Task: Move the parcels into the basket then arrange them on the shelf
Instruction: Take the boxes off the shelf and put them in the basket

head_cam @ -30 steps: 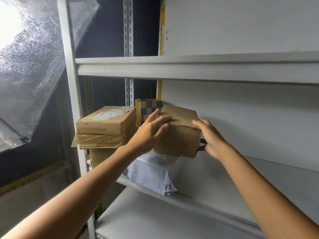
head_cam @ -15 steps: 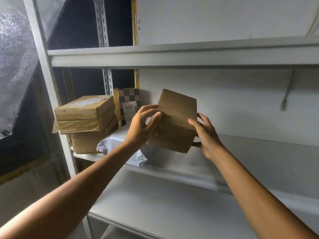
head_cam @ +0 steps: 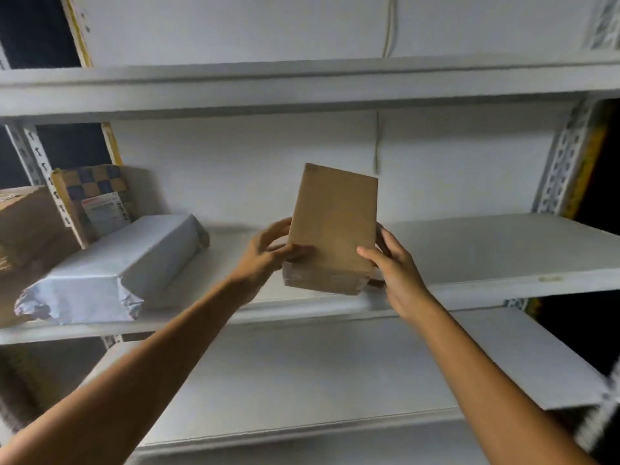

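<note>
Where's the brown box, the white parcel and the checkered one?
brown box (head_cam: 332, 229), head view, middle of its front face.
white parcel (head_cam: 131, 260), head view, on its top face.
checkered parcel (head_cam: 92, 186), head view, on its patterned front.

A white wall (head_cam: 235, 169) fills the background. 1 thin cord (head_cam: 377, 146) hangs down its middle. A yellow strip (head_cam: 76, 31) lines its left edge, with darkness beyond.
</note>
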### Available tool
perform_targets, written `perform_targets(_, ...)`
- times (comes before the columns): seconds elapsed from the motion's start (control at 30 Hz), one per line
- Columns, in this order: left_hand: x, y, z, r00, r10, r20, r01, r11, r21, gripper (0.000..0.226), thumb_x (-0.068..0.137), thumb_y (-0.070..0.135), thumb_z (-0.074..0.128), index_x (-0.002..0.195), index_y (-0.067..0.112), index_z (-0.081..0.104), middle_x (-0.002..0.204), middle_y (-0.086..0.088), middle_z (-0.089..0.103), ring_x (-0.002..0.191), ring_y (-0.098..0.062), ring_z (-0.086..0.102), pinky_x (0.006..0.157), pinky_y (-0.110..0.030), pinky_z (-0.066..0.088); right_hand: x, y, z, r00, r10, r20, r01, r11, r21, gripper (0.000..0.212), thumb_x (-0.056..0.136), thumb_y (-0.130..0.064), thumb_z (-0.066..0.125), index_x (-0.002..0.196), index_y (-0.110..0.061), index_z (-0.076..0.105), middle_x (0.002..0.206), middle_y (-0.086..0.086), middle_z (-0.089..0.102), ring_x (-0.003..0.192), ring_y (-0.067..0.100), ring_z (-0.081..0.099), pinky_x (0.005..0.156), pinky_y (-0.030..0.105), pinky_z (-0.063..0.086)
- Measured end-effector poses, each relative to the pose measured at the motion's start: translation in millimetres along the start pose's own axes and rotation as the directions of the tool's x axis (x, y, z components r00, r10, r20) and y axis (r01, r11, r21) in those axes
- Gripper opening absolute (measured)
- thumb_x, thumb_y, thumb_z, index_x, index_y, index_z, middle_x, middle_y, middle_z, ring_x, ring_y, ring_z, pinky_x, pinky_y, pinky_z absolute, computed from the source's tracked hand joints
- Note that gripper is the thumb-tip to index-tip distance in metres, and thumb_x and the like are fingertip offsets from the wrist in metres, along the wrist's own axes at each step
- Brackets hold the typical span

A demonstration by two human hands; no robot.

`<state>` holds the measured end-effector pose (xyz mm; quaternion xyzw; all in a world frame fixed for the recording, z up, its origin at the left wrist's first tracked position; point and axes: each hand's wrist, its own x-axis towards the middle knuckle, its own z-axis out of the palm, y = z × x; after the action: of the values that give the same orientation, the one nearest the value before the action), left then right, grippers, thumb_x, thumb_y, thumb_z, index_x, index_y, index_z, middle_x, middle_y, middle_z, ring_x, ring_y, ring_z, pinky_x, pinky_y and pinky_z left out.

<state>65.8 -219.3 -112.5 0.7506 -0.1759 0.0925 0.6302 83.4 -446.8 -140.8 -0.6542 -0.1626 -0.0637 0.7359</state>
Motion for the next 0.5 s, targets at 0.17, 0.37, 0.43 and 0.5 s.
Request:
perform_targets(0.17, 19, -6, 70, 0.993, -0.050, 0.108, 0.061, 0.993, -0.098, 0.075, 0.054, 0.028, 0.079, 0.124, 0.020, 0.054, 0.127, 0.003, 0.058, 0.097, -0.013, 0.068, 0.078, -0.043, 0.057, -35, -7, -65, 0.986, 0.058, -0.159, -0.063, 0.998, -0.024, 0.056, 0.092, -0.018, 0.062, 0.140, -0.039, 0.043, 0.116, -0.004, 0.069, 0.107, 0.019, 0.065, 0.076, 0.037, 0.057)
perform_targets(0.37, 32, 0, 151, 0.941, 0.001, 0.338, 0.035, 0.994, -0.100, 0.063, 0.068, 0.030, 0.079, 0.126, 0.027, 0.054, 0.124, 0.013, 0.057, 0.093, -0.003, 0.067, 0.071, -0.031, 0.055, -94, -22, -126, 0.912, 0.053, -0.407, -0.097, 0.991, -0.088, 0.057, 0.093, -0.025, 0.061, 0.143, -0.041, 0.038, 0.119, -0.007, 0.065, 0.107, 0.012, 0.063, 0.076, 0.036, 0.056)
perform_targets(0.43, 31, 0, 177, 0.904, 0.027, 0.428, 0.026, 0.993, -0.119, 0.056, 0.077, 0.026, 0.074, 0.128, 0.027, 0.052, 0.125, 0.012, 0.057, 0.095, -0.006, 0.067, 0.067, -0.024, 0.054, -119, -26, -139, 0.864, 0.045, -0.502, -0.103, 0.991, -0.087, 0.056, 0.093, -0.024, 0.063, 0.141, -0.041, 0.039, 0.116, -0.007, 0.063, 0.104, 0.010, 0.063, 0.076, 0.034, 0.056)
perform_targets(0.5, 29, -1, 208, 0.862, 0.057, 0.503, 0.020, 0.989, -0.147, 0.053, 0.083, 0.020, 0.071, 0.131, 0.023, 0.050, 0.127, 0.009, 0.056, 0.097, -0.010, 0.067, 0.068, -0.023, 0.055, -148, -32, -151, 0.808, 0.026, -0.588, -0.101, 0.990, -0.095, 0.055, 0.092, -0.021, 0.064, 0.136, -0.042, 0.040, 0.118, -0.007, 0.061, 0.106, 0.011, 0.062, 0.072, 0.031, 0.055)
